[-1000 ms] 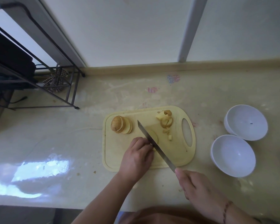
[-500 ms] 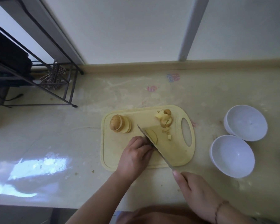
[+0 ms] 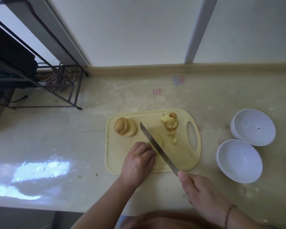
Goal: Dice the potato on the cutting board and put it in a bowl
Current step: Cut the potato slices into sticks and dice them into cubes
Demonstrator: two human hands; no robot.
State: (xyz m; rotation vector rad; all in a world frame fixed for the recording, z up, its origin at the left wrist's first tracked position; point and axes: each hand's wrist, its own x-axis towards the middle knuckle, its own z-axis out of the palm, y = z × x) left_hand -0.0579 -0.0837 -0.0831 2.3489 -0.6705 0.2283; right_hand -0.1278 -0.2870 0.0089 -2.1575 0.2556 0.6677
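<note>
A pale, glossy counter point(image 3: 73, 146) is seen from above, marked with faint pink and blue stains and a bright reflection at its near left. It is backed by a white wall point(image 3: 130, 30) crossed by two light vertical posts, with a raised beige strip along the join. At the far left a black wire rack point(image 3: 45, 83) is stood on thin legs, with a checked cloth tucked under it.

One pale yellow plastic cutting board point(image 3: 122, 162) is laid on the counter; it is rectangular with rounded corners, a shallow groove round the edge and an oval handle hole at its right end. Two round white bowls are set well to its right, the nearer bowl point(image 3: 239, 161) just beside the farther bowl point(image 3: 253, 127); the rim of a third white dish is cut off by the right edge.

One long steel knife point(image 3: 157, 146) is gripped at the handle by the right hand point(image 3: 203, 194), its blade laid diagonally across a single round potato slice point(image 3: 159, 138) near the board's middle. The left hand point(image 3: 139, 161) is curled with its fingertips against that slice, just left of the blade. A brown-skinned potato end with fanned slices point(image 3: 125, 128) is left at the board's far left corner. A small heap of cut pieces point(image 3: 170, 123) is gathered at the far right, with one small cube point(image 3: 174, 140) lying apart.
</note>
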